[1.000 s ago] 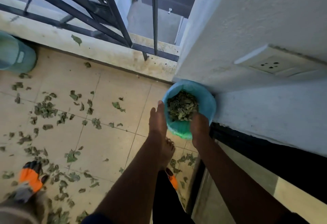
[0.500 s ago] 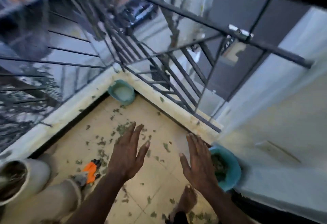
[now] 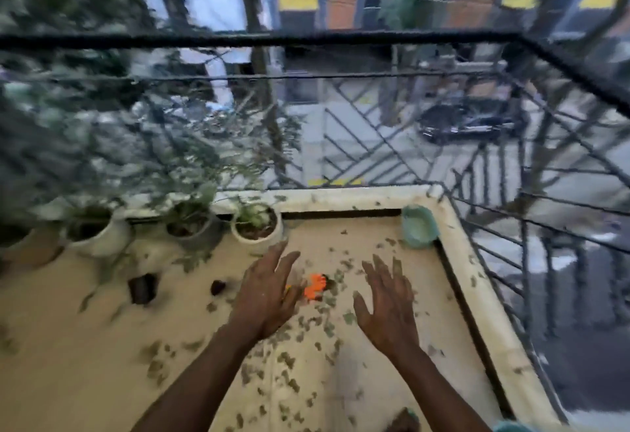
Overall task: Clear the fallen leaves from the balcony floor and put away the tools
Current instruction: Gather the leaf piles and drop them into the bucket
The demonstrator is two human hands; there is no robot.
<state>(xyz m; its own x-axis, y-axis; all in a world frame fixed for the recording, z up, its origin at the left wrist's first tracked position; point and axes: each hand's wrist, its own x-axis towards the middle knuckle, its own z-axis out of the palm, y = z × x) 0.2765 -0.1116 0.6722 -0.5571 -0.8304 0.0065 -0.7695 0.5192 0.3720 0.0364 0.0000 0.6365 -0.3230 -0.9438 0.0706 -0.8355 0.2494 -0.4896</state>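
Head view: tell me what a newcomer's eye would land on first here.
Two bare hands, the left hand and the right hand, are spread open in mid-frame above the floor, holding nothing. Between them in the picture lies a bright orange tool, blurred, amid scattered leaves. A row of potted plants lines the left edge under the railing, and a green bucket sits in the far right corner.

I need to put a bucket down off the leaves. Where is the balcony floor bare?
Barest: the floor left of the left hand, this side of the pots. Crowded: leaves litter the middle around the right hand and orange tool, towards the green bowl.
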